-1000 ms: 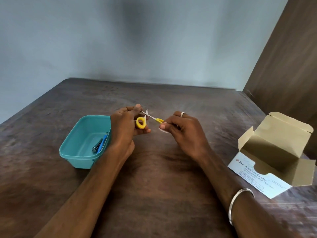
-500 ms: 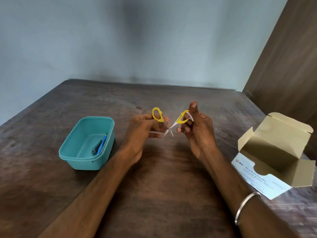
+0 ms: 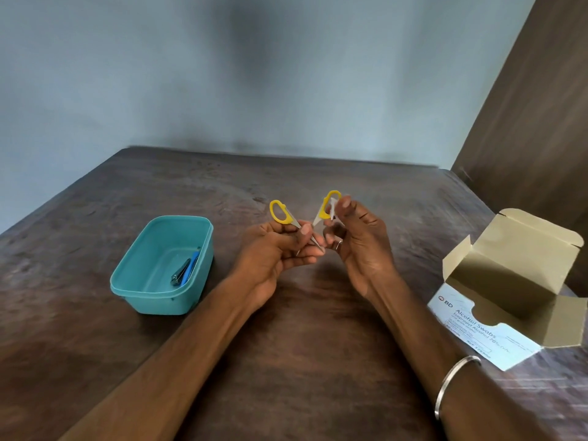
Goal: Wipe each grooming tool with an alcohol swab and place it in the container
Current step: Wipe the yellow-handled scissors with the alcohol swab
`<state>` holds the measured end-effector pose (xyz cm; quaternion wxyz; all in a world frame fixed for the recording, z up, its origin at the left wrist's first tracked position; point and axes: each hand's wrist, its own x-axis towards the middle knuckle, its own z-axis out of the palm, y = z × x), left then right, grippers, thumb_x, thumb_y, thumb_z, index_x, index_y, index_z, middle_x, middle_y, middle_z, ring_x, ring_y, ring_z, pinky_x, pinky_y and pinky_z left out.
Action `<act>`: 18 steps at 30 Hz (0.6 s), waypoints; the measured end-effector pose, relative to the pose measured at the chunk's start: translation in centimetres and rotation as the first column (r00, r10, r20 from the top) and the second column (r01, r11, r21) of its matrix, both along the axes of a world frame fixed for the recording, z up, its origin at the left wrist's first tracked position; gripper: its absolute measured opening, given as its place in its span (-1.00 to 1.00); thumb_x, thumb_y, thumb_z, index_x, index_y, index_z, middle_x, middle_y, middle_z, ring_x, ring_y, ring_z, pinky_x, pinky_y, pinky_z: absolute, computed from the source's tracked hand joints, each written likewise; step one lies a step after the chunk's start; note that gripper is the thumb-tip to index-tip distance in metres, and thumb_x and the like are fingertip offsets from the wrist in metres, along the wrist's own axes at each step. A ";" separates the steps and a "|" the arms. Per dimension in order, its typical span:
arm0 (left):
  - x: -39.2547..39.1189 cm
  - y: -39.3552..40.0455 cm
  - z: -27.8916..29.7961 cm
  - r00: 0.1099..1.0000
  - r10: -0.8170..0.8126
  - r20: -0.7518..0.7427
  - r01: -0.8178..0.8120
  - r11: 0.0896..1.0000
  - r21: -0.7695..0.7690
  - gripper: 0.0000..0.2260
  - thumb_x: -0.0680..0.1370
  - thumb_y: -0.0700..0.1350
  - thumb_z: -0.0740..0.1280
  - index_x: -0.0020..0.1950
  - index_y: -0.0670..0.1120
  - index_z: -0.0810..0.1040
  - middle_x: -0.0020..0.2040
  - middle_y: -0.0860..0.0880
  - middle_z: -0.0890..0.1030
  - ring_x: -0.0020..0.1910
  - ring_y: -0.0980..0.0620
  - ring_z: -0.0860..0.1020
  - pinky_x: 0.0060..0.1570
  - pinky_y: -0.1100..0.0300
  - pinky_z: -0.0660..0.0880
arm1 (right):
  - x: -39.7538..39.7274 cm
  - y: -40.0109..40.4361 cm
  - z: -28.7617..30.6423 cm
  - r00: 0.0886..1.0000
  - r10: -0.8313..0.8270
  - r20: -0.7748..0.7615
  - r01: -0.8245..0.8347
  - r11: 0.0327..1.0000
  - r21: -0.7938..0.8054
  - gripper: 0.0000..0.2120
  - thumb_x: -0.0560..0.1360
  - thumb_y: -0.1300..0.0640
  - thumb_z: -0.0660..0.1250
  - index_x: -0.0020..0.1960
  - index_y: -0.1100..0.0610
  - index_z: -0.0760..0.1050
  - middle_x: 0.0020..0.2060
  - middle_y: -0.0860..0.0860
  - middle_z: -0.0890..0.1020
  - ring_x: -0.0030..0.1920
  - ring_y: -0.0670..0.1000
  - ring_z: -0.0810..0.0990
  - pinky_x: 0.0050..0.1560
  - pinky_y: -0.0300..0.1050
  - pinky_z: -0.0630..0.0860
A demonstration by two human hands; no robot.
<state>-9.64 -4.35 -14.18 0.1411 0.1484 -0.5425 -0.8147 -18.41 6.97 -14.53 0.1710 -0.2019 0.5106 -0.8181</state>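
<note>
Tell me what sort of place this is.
Probably a plain room at home, not a clinic: a worn dark wooden table against a bare pale wall, with only a teal container and an alcohol swab box.

Over the brown table (image 3: 302, 361), just right of the teal container (image 3: 152, 291), the left hand (image 3: 273, 253) pinches the yellow-handled scissors (image 3: 304, 227) near the pivot, handles spread and pointing up. The right hand (image 3: 356, 237) holds a small white swab (image 3: 332, 209) against the right handle loop. Inside the container lie a nail clipper (image 3: 179, 274) and a blue tool (image 3: 191, 267); well to the container's right, past both hands, sits an open alcohol swab box (image 3: 509, 294).
</note>
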 end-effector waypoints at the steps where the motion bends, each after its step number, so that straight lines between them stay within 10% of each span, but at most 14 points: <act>1: 0.0 0.1 0.0 1.000 -0.021 0.000 0.021 0.999 0.030 -0.90 0.54 -0.26 0.35 -0.14 -0.25 0.61 -0.25 -0.14 0.71 -0.35 0.05 0.68 -0.32 0.22 0.62 | 0.0 0.0 0.0 1.000 -0.013 -0.021 0.013 1.000 0.014 -0.75 0.37 -0.09 0.43 -0.20 0.11 0.62 -0.28 0.07 0.60 -0.45 -0.01 0.46 -0.36 -0.16 0.45; 11: -0.4 -0.3 -0.1 0.997 0.020 -0.069 -0.010 0.990 0.141 -0.93 0.54 -0.21 0.34 -0.10 -0.19 0.59 -0.28 -0.10 0.69 -0.33 0.03 0.68 -0.23 0.17 0.65 | -0.9 0.8 -0.2 0.997 -0.079 0.001 0.079 0.995 0.062 -0.90 0.42 0.05 0.45 -0.16 0.07 0.65 -0.17 0.07 0.72 -0.39 0.00 0.57 -0.39 -0.16 0.48; 18: -0.1 -0.1 -0.2 0.994 -0.111 -0.025 0.108 0.991 -0.079 -0.86 0.58 -0.17 0.30 -0.06 -0.20 0.61 -0.32 -0.06 0.62 -0.42 0.03 0.61 -0.32 0.19 0.60 | -1.0 0.9 -0.3 0.991 -0.094 -0.091 0.115 0.961 0.253 -0.82 0.55 0.16 0.40 0.10 0.21 0.63 -0.10 0.03 0.76 -0.27 0.01 0.71 -0.38 -0.19 0.46</act>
